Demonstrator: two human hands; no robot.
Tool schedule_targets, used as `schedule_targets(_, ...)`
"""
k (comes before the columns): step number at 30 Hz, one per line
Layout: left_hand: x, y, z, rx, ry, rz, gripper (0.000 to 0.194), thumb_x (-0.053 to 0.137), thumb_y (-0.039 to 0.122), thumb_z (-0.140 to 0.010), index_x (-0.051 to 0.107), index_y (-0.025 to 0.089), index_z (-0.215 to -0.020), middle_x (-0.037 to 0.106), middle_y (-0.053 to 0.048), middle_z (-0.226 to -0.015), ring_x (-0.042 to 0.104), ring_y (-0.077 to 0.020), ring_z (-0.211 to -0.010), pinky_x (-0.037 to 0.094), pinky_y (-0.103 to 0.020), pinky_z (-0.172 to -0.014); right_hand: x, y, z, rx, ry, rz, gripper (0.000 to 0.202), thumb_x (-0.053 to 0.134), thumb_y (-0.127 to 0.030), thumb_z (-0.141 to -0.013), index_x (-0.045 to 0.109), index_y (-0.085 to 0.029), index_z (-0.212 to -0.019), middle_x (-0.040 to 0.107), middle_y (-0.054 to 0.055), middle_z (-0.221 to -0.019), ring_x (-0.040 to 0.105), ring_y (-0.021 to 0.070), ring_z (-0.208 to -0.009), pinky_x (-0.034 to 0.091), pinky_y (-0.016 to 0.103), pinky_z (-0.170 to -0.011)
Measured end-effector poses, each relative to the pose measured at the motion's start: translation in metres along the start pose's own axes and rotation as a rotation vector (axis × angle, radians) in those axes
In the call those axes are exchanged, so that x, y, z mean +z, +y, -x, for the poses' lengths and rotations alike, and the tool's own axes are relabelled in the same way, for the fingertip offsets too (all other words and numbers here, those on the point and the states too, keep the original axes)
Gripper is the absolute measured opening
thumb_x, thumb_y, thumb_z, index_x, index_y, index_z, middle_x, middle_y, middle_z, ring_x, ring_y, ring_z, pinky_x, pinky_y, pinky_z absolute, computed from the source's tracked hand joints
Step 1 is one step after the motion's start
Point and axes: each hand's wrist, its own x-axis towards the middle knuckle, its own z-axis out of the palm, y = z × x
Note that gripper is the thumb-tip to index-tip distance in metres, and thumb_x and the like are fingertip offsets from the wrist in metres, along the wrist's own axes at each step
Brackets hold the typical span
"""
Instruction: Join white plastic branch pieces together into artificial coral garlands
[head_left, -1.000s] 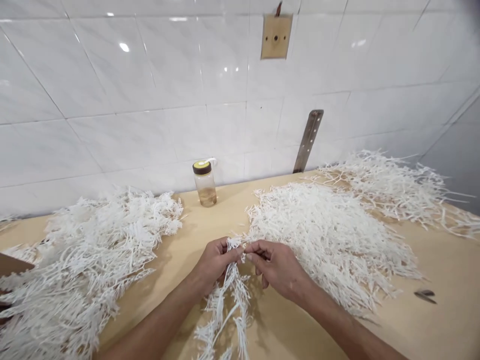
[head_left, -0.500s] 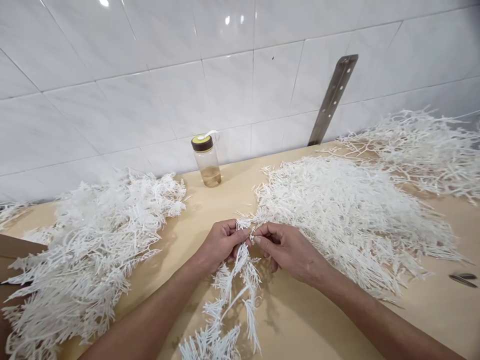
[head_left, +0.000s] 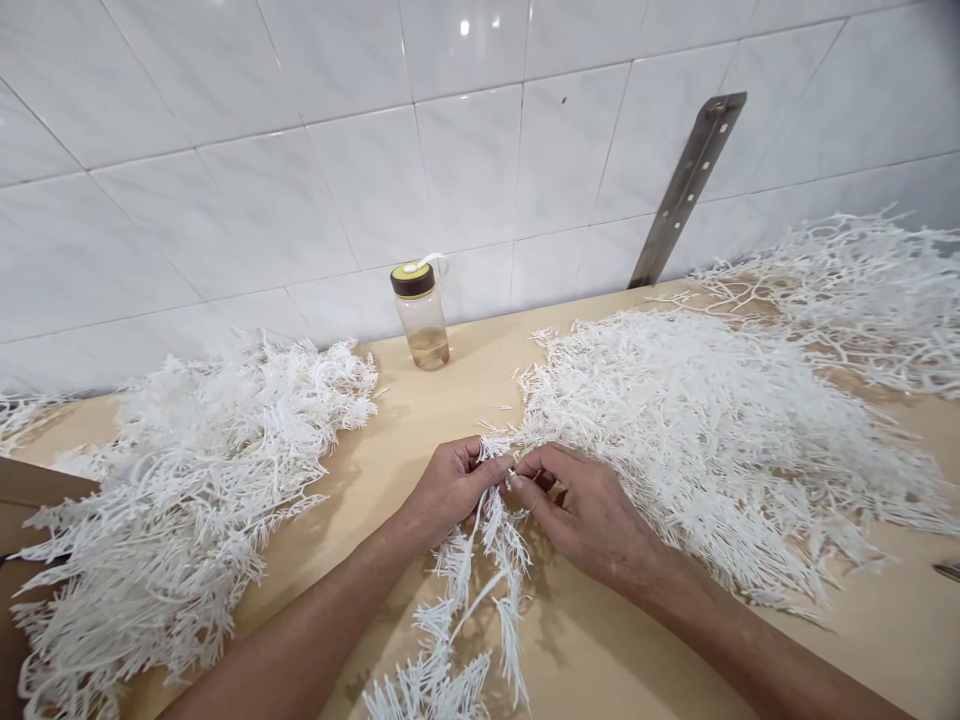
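Observation:
A white plastic-looking branch [head_left: 469, 610] with feathery tufts hangs from my hands toward the front of the table. My left hand [head_left: 459, 490] is closed on its upper part, thumb and fingers pinched together. Close against it, my right hand [head_left: 574, 500] pinches a small bit of the same branch between thumb and forefinger. The fingertips of both hands nearly meet, and they partly hide the spot they hold. Just beyond and to the right lies a heap of small white sprigs [head_left: 697, 420].
A second heap of white branches [head_left: 202, 500] lies to the left, beside a brown cardboard box [head_left: 45, 490]. Bare white stems [head_left: 862, 290] spread at the far right. A drink bottle [head_left: 427, 325] stands near the tiled wall, where a metal bracket [head_left: 686, 190] leans.
Both hands keep their pinch on the branch with hardly any movement. The whole view has shifted slightly, and the dark object at the right edge is now mostly out of frame.

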Motion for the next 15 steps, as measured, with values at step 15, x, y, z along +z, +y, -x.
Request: schedule_targets(15,0.0058,-0.0031,0.0012,0.037,0.066,-0.004,0.047,0.072,0.06,-0.07,0.057,0.015,-0.066,0.047,0.004,-0.051,0.04,-0.0074,-0.041,0.03,-0.02,-0.04,0.0048,-0.0074,0.0021,0.091,0.06,0.052,0.014,0.053,-0.022,-0.09,0.065,-0.019,-0.084,0.066,0.003,-0.081,0.058,0.0164,-0.069,0.045,0.03,-0.061)
